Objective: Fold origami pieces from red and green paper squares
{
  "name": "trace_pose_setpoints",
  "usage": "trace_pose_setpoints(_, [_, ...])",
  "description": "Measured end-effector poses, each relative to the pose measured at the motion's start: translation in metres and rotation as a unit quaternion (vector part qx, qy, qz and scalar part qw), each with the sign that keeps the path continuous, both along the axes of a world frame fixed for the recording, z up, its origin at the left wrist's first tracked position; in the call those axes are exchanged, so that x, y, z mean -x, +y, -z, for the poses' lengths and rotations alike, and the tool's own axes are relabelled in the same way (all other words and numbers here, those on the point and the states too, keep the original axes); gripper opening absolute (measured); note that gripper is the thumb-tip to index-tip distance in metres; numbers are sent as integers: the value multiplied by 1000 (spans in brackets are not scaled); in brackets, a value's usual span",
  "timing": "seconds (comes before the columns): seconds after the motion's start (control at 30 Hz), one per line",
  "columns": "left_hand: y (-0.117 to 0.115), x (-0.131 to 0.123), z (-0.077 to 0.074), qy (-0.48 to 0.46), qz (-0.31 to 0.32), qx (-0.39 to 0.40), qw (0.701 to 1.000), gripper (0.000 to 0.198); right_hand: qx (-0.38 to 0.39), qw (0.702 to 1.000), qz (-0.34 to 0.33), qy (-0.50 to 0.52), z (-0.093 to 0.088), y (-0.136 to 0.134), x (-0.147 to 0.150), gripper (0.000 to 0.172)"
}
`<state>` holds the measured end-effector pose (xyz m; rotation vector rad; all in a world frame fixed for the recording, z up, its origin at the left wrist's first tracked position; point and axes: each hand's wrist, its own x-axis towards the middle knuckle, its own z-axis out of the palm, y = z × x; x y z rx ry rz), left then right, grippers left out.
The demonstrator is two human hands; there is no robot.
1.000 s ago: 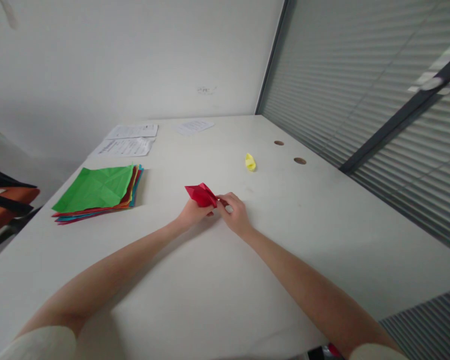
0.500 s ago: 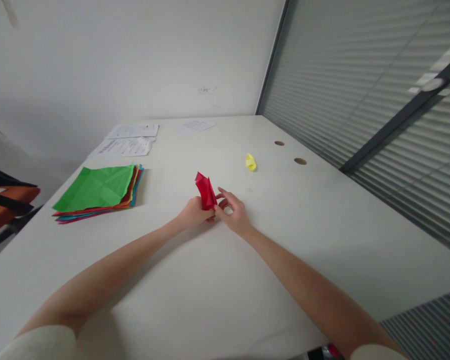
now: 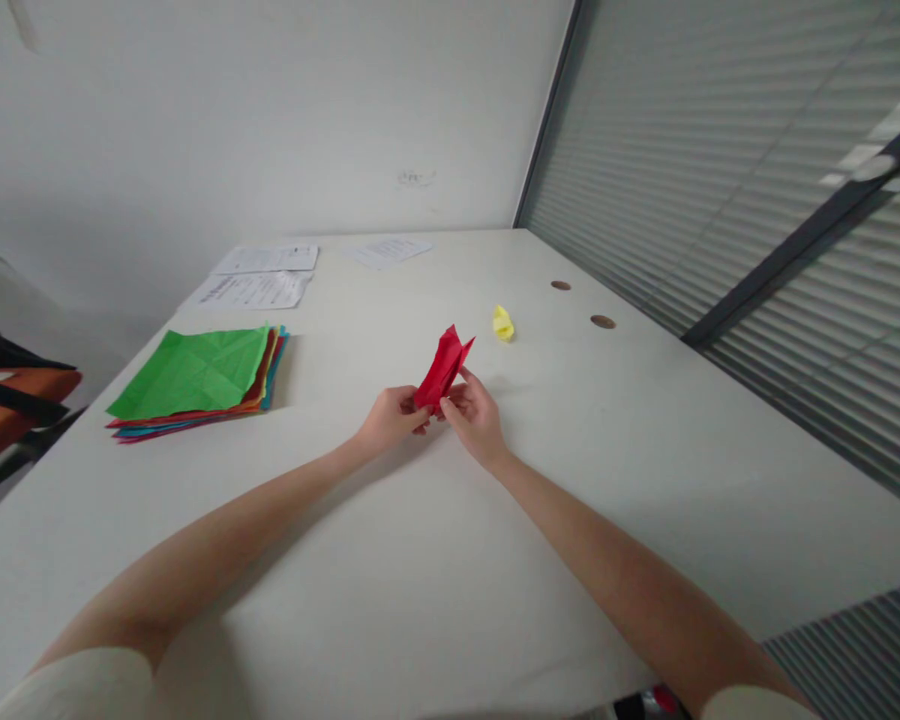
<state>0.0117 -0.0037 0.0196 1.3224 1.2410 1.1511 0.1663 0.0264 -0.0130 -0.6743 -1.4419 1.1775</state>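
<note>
A folded red paper (image 3: 443, 366) stands tilted up and to the right above the white table (image 3: 420, 560). My left hand (image 3: 387, 420) pinches its lower end from the left. My right hand (image 3: 476, 415) holds the same lower end from the right, fingers curled around it. Both hands rest near the middle of the table, touching each other around the paper.
A stack of coloured paper sheets (image 3: 195, 378), green on top, lies to the left. A small yellow folded paper (image 3: 502, 323) sits beyond the hands. White printed sheets (image 3: 259, 278) lie at the far edge. Two round holes (image 3: 602, 321) mark the table's right side. Window blinds line the right.
The red paper has been turned from lying low and pointing left to standing up and leaning right. Both hands stayed in place and kept hold of it.
</note>
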Motion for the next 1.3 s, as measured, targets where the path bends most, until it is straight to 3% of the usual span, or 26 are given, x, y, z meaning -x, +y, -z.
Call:
trace_pose_setpoints(0.13, [1, 1, 1, 9, -14, -3, 1000, 12, 31, 999, 1, 18, -1, 1, 0, 60])
trace_pose_setpoints(0.3, [2, 3, -1, -28, -25, -34, 999, 20, 78, 995, -3, 57, -3, 5, 1, 45])
trace_pose_setpoints(0.47, [4, 6, -1, -36, -14, -24, 999, 24, 95, 993, -5, 73, -4, 5, 2, 43])
trace_pose_setpoints(0.8, [8, 10, 8, 26, 0, -22, 999, 17, 80, 996, -23, 29, -2, 4, 2, 44])
trace_pose_setpoints(0.97, [6, 8, 9, 25, -1, -9, 1000, 25, 75, 997, -17, 1, -2, 4, 2, 49])
trace_pose_setpoints(1.1, [4, 7, 3, 64, 42, 2, 997, 35, 88, 996, -24, -5, -4, 4, 1, 50])
trace_pose_setpoints(1.3, [10, 18, -21, 0, -34, -59, 998, 52, 107, 989, -98, -20, -3, -1, 2, 49])
